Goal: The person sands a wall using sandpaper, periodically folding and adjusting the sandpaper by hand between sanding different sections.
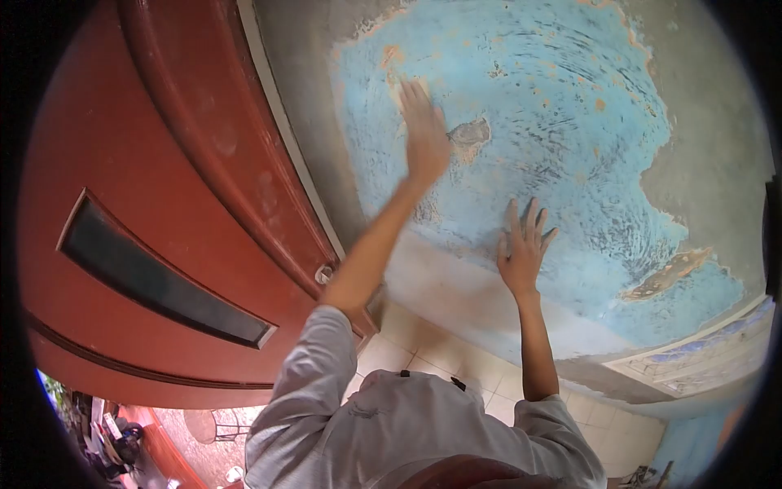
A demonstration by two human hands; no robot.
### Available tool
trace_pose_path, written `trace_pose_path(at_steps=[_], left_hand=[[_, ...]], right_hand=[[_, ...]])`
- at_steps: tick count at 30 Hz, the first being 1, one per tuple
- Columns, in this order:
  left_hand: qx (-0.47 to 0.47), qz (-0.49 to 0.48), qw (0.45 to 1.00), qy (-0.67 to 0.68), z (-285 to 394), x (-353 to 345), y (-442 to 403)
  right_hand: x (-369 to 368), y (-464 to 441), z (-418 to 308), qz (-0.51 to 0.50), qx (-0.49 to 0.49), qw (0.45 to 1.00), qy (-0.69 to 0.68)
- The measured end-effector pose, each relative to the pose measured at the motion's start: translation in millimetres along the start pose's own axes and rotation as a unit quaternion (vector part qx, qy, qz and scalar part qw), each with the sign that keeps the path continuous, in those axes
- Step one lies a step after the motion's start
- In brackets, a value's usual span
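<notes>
My left hand [425,134] lies against the upper left of a wall patch [464,57] covered in worn light-blue paint. Its fingers point up, close together and slightly blurred. A pale yellowish edge shows beside the fingertips; whatever is under the palm is hidden. Lower and to the right, my right hand [524,248] rests flat on the same blue paint with its fingers spread and nothing in it. Between the hands and a little higher, a chipped grey spot [470,132] breaks the paint. Dark scratch-like marks and small orange flecks cover much of the blue.
A red-brown door [163,163] with a narrow dark glass panel [159,265] and a round knob [324,274] stands close on my left. Grey plaster [709,106] borders the paint. At lower right is a pale window-like frame [700,346]. Light floor tiles [387,350] lie below.
</notes>
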State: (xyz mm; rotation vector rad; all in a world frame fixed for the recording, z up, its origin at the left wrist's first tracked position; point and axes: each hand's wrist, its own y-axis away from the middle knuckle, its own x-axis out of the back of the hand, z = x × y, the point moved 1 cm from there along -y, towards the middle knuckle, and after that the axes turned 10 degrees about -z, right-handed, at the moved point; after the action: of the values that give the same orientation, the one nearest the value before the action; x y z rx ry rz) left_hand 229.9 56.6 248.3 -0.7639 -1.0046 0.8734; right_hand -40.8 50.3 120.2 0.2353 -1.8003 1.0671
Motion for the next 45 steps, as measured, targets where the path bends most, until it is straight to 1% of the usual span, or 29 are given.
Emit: trace_pose_path(at_steps=[2, 4, 7, 10, 11, 12, 13, 14, 16, 18, 19, 21, 23, 25, 26, 27, 29, 30, 32, 34, 35, 37, 39, 41, 42, 43, 45], left_hand=[[0.011, 0.043, 0.996, 0.083, -19, 35, -64], [0.045, 0.077, 0.99, 0.107, -23, 50, -101], [0.055, 0.083, 0.99, 0.101, -2, 17, -62], [0.099, 0.02, 0.988, 0.115, 36, -41, 46], [0.111, 0.0, 0.985, 0.13, 41, -56, 69], [0.113, 0.001, 0.985, 0.13, 42, -57, 67], [0.112, 0.011, 0.987, 0.114, 40, -55, 62], [0.112, 0.021, 0.989, 0.097, 36, -53, 55], [0.113, 0.047, 0.98, 0.155, 19, -14, -3], [0.1, 0.067, 0.987, 0.103, 3, 14, -54], [0.102, 0.064, 0.988, 0.101, 6, 9, -52], [0.104, 0.11, 0.982, 0.111, 19, -10, -45], [0.103, 0.101, 0.984, 0.107, 60, -44, 12], [0.148, 0.048, 0.979, 0.131, 96, -92, 86], [0.147, 0.033, 0.979, 0.138, 110, -118, 129], [0.147, 0.02, 0.978, 0.145, 129, -125, 145], [0.15, 0.026, 0.979, 0.133, 118, -126, 135], [0.148, 0.029, 0.981, 0.122, 112, -115, 118], [0.144, 0.057, 0.98, 0.122, 89, -74, 60], [0.126, 0.098, 0.978, 0.133, 65, -47, 13], [0.129, 0.095, 0.978, 0.132, 70, -54, 14], [0.14, 0.152, 0.973, 0.103, 86, -74, 23], [0.149, 0.131, 0.975, 0.103, 126, -115, 81], [0.207, 0.052, 0.97, 0.114, 156, -151, 155], [0.229, 0.004, 0.962, 0.146, 168, -159, 191], [0.252, -0.044, 0.95, 0.178, 177, -164, 227], [0.306, -0.15, 0.906, 0.252, 182, -157, 289]], right_hand=[[0, 1, 8, 0.003, -0.005, 1.0, 0.002], [-2, 4, 19, 0.062, -0.004, 0.998, -0.029], [-3, 3, 20, 0.065, -0.004, 0.997, -0.037], [-4, 5, 26, 0.043, 0.001, 0.998, -0.042], [-2, 7, 30, 0.041, 0.003, 0.998, -0.043], [2, 10, 35, 0.022, 0.018, 0.997, -0.077], [7, 13, 41, 0.001, 0.033, 0.993, -0.11], [14, 18, 48, -0.004, 0.034, 0.994, -0.107], [25, 25, 57, -0.015, 0.024, 0.997, -0.074], [27, 30, 65, -0.003, 0.028, 0.998, -0.062], [29, 34, 68, 0.01, 0.033, 0.998, -0.046], [33, 38, 70, -0.001, 0.033, 0.997, -0.07], [36, 42, 76, -0.009, 0.035, 0.995, -0.091], [32, 49, 82, -0.003, 0.043, 0.994, -0.103], [32, 55, 87, -0.006, 0.044, 0.994, -0.103], [34, 59, 93, -0.017, 0.053, 0.993, -0.103], [40, 67, 107, -0.034, 0.064, 0.992, -0.103], [46, 71, 115, -0.043, 0.06, 0.992, -0.1], [49, 81, 130, -0.055, 0.053, 0.992, -0.1], [50, 94, 144, -0.039, 0.058, 0.993, -0.091], [51, 98, 148, -0.043, 0.057, 0.993, -0.092], [52, 106, 153, -0.057, 0.051, 0.992, -0.096], [53, 118, 163, -0.068, 0.054, 0.99, -0.107], [51, 123, 171, -0.075, 0.06, 0.988, -0.124], [48, 129, 176, -0.083, 0.067, 0.987, -0.124], [45, 136, 179, -0.092, 0.073, 0.985, -0.125], [40, 146, 181, -0.12, 0.087, 0.978, -0.143]])
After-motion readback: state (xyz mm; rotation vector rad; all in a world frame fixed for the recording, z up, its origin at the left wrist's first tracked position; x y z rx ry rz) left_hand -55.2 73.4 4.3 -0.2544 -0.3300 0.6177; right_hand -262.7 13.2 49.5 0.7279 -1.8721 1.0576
